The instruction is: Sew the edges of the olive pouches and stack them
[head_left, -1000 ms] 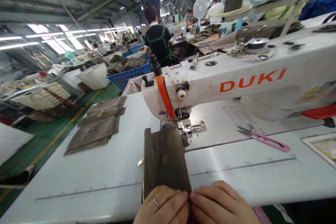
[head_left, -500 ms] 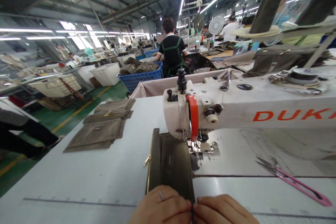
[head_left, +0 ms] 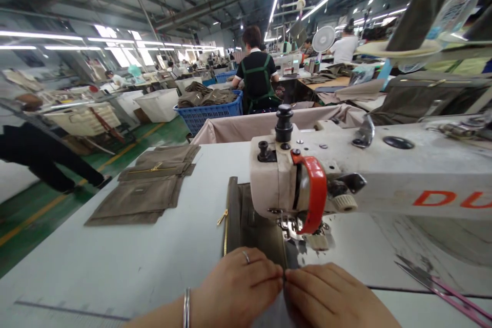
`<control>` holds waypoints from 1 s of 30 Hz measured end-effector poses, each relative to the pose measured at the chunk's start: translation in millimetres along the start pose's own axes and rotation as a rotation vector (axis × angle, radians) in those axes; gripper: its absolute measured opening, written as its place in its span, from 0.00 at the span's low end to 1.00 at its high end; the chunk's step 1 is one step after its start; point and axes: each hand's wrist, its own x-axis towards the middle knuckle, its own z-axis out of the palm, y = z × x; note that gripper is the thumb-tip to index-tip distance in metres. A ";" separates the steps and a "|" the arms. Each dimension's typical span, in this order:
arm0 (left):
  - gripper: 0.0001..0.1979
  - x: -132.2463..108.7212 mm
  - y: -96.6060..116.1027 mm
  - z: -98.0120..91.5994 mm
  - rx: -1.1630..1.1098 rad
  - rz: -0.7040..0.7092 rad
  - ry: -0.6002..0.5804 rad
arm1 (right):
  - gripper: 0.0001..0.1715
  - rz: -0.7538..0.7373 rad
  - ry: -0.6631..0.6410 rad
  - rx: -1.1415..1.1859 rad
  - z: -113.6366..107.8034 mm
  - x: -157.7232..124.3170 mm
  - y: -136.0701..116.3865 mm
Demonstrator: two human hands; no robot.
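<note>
A dark olive fabric piece with a gold zipper lies on the white table, running under the head of the white DUKI sewing machine. My left hand, with a ring and a bracelet, presses down on the near end of the piece, fingers curled together. My right hand meets it fingertip to fingertip, pinching the piece's right edge just in front of the presser foot. The machine head hides the middle of the piece.
A stack of olive fabric pieces lies at the table's left. Pink-handled snips lie at the right. A blue crate of fabric stands behind, beside a person in a green apron. A person's legs cross the aisle at left.
The view has moved closer and to the right. Both hands and the fabric piece have advanced toward the presser foot, so more of the piece now lies under the machine head.
</note>
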 end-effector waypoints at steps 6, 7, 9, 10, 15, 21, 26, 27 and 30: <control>0.08 2.8 -17.0 3.3 -0.045 -0.059 -0.064 | 0.13 0.042 -0.092 0.058 5.7 5.5 14.2; 0.08 3.8 -20.0 3.4 -0.048 -0.058 -0.051 | 0.14 0.054 -0.096 0.057 5.9 6.8 15.9; 0.10 5.9 -26.2 3.9 -0.047 -0.058 -0.027 | 0.15 0.077 -0.094 0.053 5.1 10.5 18.5; 0.10 7.1 -29.5 4.1 -0.043 -0.058 -0.013 | 0.16 0.093 -0.093 0.048 4.4 12.5 19.6; 0.08 14.3 -46.5 6.4 0.003 -0.052 0.021 | 0.19 0.142 -0.135 0.000 5.1 18.0 23.4; 0.06 21.3 -59.7 9.4 0.052 -0.161 -0.023 | 0.16 0.107 -0.049 0.039 8.9 15.7 22.7; 0.07 21.8 -60.6 9.1 0.080 -0.203 -0.060 | 0.15 0.129 -0.053 0.042 7.9 18.1 21.6; 0.07 21.5 -60.3 9.1 0.095 -0.206 -0.069 | 0.15 0.126 -0.054 0.046 8.0 18.7 21.5; 0.09 21.0 -59.5 9.5 0.094 -0.208 -0.077 | 0.15 0.127 -0.045 0.064 8.9 19.7 21.0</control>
